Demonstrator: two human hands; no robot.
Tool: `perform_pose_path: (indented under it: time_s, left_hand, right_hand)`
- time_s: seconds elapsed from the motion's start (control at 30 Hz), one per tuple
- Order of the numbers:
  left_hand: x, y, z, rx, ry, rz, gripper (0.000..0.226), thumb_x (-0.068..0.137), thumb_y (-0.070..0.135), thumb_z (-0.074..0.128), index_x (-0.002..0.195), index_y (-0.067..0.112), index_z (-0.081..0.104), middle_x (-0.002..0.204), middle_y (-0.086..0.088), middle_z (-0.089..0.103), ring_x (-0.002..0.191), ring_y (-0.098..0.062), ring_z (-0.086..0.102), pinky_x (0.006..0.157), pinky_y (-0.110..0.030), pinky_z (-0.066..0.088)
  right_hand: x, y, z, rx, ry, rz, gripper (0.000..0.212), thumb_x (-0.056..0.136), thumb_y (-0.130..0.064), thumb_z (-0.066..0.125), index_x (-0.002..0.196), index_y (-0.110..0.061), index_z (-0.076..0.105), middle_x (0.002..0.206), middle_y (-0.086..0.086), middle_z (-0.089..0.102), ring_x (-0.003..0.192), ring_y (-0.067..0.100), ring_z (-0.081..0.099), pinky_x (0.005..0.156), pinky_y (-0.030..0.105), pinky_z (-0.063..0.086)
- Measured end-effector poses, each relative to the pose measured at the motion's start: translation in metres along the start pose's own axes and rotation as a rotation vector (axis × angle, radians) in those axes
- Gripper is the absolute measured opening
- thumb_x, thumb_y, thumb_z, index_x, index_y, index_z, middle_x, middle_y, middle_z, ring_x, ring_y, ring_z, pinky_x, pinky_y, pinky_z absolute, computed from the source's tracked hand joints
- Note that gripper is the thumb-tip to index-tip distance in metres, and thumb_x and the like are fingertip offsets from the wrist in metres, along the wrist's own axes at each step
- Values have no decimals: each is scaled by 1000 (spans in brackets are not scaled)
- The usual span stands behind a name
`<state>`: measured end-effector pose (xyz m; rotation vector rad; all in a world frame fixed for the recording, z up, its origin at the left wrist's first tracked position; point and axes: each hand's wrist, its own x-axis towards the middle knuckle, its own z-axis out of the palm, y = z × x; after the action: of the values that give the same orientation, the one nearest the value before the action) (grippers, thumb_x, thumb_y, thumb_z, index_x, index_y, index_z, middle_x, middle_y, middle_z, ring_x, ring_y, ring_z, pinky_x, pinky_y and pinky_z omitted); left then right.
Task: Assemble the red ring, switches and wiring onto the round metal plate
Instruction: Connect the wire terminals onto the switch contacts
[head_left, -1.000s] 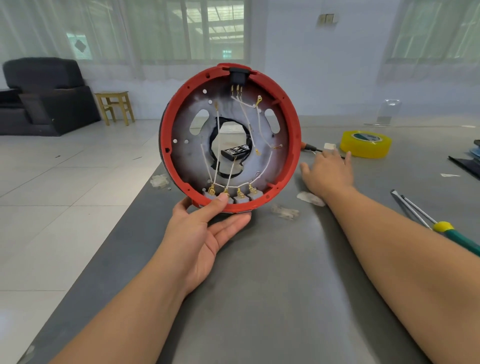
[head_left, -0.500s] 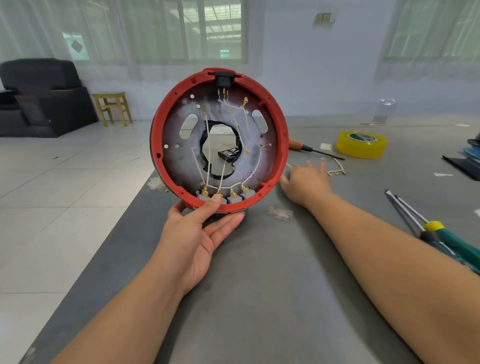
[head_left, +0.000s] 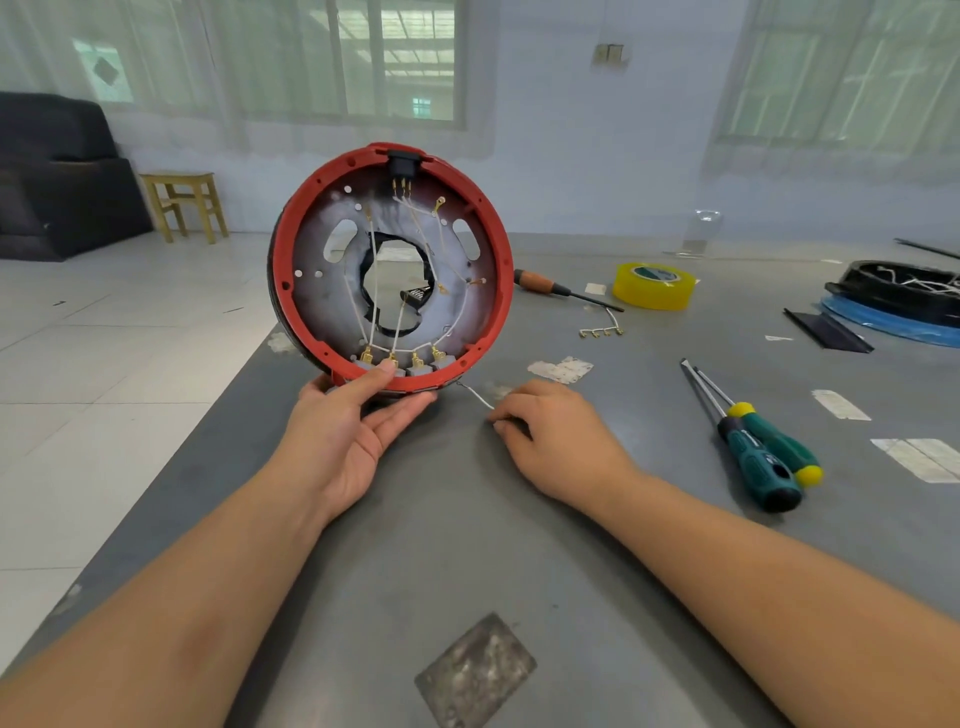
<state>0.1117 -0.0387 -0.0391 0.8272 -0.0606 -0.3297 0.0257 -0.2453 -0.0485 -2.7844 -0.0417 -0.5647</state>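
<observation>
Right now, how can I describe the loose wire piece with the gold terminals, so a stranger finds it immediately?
Start at the yellow tape roll on the far side of the grey table. Nearer and slightly left of it lies the wire piece. Unlike the screwdrivers around it, it is a thin pale wire carrying a row of small gold terminals.

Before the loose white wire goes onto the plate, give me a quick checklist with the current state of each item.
1. Red ring held upright: ok, left hand grips its lower edge, thumb on the rim.
2. Loose white wire picked up: ok, right hand pinches it at the table.
3. Four bottom switches wired: ok, gold terminals visible.
4. Free terminal for this wire: cannot tell.
5. Screwdrivers nearby: ok, right of the hand.
</observation>
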Motion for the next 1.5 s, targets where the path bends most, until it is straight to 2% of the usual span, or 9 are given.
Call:
perform_pose_path:
  time_s: [0.13,0.27,0.33,0.43,0.7,0.87,1.1,1.27,1.5]
  left_hand:
    - [-1,1,0,10,0,2,36,95,-2,69,127,5,54,122,-27,69,100,-45,76,76,-46,65]
    - [1,1,0,10,-6,-11,39,94,-2,70,129,5,53,117,-27,72,101,-48,75,76,-46,65]
    - [2,1,0,18,-11,-15,41,94,-2,70,131,4,53,122,-30,70,103,-49,74,77,-47,65]
    - [4,0,-1,23,-19,-23,43,94,-1,70,134,3,53,128,-32,68,105,-50,73,80,-50,65]
    - [6,-1,-3,31,-31,-27,55,95,-1,69,144,-6,46,129,-33,67,106,-49,73,80,-49,65]
    - [7,-1,-2,28,-33,-21,41,93,-1,70,130,3,53,114,-29,74,104,-49,74,76,-47,65]
    - [7,-2,-4,34,-40,-22,38,94,-2,69,128,4,54,127,-34,67,106,-49,73,78,-48,65]
    - [7,-2,-4,21,-30,-22,40,93,-2,70,129,5,53,127,-33,67,106,-49,73,77,-49,65]
    - [6,-2,-1,33,-33,-22,42,94,-2,70,130,6,52,124,-31,70,105,-49,74,76,-48,65]
  right_hand:
    - [-10,1,-10,92,-15,78,15,95,-25,65,105,-24,76,107,-1,65,102,17,59,93,30,48]
    - [-5,5,-13,164,-62,135,21,92,-34,71,112,-29,73,100,-5,60,85,4,53,73,5,36]
    - [-2,7,-14,178,-84,138,19,92,-38,70,109,-31,74,96,-8,60,82,2,53,70,1,34]
    - [0,11,-18,206,-94,154,17,98,-34,62,105,-29,77,88,-13,62,78,0,56,68,1,36]
    - [4,17,-20,274,-147,163,6,90,-21,73,94,-24,78,74,-14,63,66,-11,55,62,5,41]
    - [6,17,-19,232,-188,148,5,90,-28,74,92,-24,71,75,-14,61,66,-15,55,61,4,40]
    - [8,22,-21,285,-173,238,17,101,-35,57,97,-29,73,79,-17,62,75,-2,56,60,5,38]
    - [5,17,-18,322,-143,224,8,94,-33,69,91,-29,76,82,-7,69,67,-5,55,61,6,42]
    - [10,6,-14,219,-186,208,10,91,-30,73,83,-28,68,79,-9,64,74,8,58,57,11,39]
